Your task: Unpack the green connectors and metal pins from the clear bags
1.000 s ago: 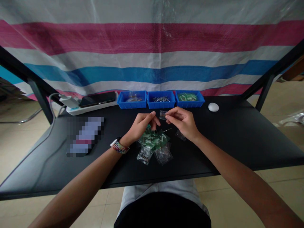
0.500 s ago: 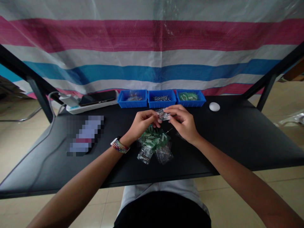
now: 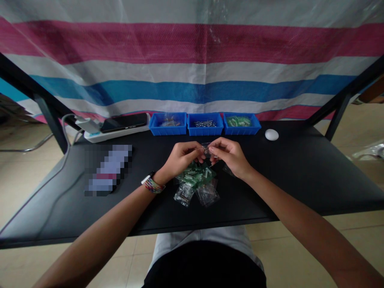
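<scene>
Between my two hands is a small clear plastic bag with shiny bits inside, too small to name. My left hand, with a bracelet at the wrist, pinches the bag's left side. The fingers of my right hand are closed on its right side. Just below lies a pile of green packets holding pale strips. Two clear packets, the left one and the right one, lie at the near side of the pile. Part of another clear packet shows under my right wrist.
Along the back stand three blue bins: the left with clear packets, the middle with metal pins, the right with green packets. A phone rests on a white power strip. A white mouse-like object sits right; a pixelated item lies left.
Both hands have drawn closer together on the clear bag, and less of it shows between the fingers. The piles and bins stay in place.
</scene>
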`<control>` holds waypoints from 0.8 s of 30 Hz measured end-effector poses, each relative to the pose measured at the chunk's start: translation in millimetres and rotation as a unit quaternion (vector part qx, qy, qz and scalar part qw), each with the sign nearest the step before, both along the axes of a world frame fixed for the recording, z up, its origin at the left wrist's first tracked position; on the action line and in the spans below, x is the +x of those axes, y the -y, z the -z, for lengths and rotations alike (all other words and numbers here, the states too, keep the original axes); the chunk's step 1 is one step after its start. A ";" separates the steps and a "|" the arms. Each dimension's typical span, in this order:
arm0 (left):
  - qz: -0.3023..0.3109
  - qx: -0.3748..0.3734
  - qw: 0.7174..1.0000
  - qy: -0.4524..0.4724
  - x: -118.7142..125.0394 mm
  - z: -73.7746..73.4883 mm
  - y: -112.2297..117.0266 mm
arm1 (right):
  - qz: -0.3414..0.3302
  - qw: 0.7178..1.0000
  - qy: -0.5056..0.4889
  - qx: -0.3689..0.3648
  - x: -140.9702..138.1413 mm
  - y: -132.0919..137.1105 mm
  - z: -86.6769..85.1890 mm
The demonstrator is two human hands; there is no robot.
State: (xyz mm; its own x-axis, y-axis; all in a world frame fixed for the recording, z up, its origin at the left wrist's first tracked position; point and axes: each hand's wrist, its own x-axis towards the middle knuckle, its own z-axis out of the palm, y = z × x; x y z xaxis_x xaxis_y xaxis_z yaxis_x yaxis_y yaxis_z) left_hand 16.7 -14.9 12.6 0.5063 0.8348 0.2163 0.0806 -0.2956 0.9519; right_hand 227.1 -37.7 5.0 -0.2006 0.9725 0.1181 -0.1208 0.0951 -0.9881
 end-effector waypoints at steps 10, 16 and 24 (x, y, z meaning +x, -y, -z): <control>-0.007 -0.041 0.999 -0.020 -0.3 -1.6 -0.7 | 0.054 0.994 0.023 0.097 -1.2 2.3 -0.2; 0.011 -0.101 0.994 0.031 2.0 -3.2 -1.0 | 0.077 0.979 0.069 0.178 -0.9 3.5 1.1; 0.000 -0.103 0.994 0.044 1.7 -1.8 -3.6 | 0.082 0.964 0.121 0.223 0.7 3.6 1.4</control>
State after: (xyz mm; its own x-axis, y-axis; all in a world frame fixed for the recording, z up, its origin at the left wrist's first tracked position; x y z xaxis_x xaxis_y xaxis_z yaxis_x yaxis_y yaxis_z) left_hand 18.4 -11.2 14.5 0.4926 0.8661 0.0849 -0.0064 -0.0940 0.9956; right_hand 227.8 -41.3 3.7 -0.1217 0.8564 0.5017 0.1607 0.5158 -0.8415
